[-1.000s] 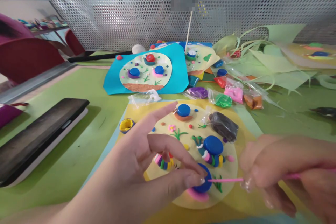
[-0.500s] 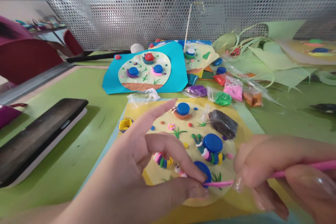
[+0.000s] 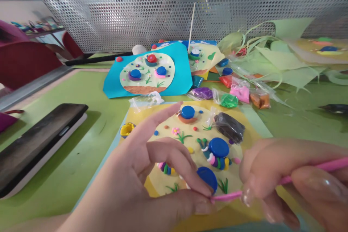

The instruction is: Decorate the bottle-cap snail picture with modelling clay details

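Observation:
My right hand (image 3: 288, 177) is closed around a thin pink modelling tool (image 3: 228, 196), its narrow tip pointing left. At that tip, the thumb and a finger of my left hand (image 3: 163, 174) are pinched together, with another finger stretched out. Whatever lies between those fingertips is too small to make out. Below the hands lies a yellow clay picture (image 3: 165, 141) with snails. One blue cap (image 3: 206, 178) is partly hidden behind my left fingers. Another blue cap (image 3: 219, 147) forms the shell of a snail with a striped clay body (image 3: 219, 163).
A bagged dark clay block (image 3: 230, 127) lies on the picture. Behind it are clay packets in purple (image 3: 201, 93), green (image 3: 228, 100) and pink (image 3: 239, 93), and a blue card with snails (image 3: 108, 83). A phone (image 3: 40, 141) lies left; paper strips (image 3: 282, 58) are heaped back right.
The tool's tip and my pinching left fingers sit slightly lower. Both hands keep nearly the same grip, while the whole view has shifted a little.

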